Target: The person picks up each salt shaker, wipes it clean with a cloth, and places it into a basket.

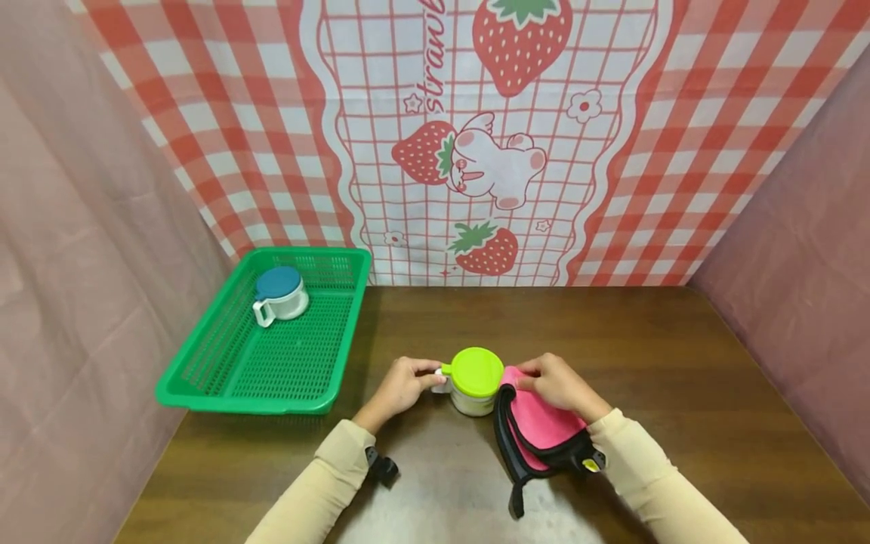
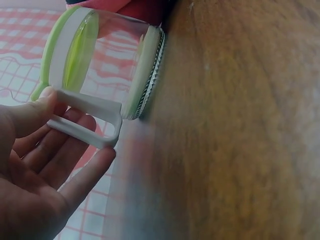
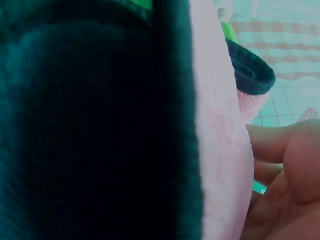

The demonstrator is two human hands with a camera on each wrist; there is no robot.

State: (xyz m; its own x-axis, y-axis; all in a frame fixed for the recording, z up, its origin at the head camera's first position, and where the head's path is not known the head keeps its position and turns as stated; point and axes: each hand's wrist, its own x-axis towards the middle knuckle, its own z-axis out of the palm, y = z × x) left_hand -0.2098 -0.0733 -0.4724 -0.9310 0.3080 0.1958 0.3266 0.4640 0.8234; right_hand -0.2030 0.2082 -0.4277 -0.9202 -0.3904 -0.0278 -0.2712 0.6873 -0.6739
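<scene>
A clear seasoning jar with a lime-green lid and a white handle stands on the table. My left hand pinches that handle between thumb and fingers, as the left wrist view shows up close. On the jar's other side, my right hand grips a folded pink cloth with black edging and a black hanging loop. The cloth's upper end is against or right beside the jar's right side. In the right wrist view the cloth hides most of the scene, with fingers behind it.
A green plastic basket stands at the left rear of the brown wooden table. Inside it is a white-handled jar with a blue lid. A strawberry-print checked curtain hangs behind, with pink drapes on both sides.
</scene>
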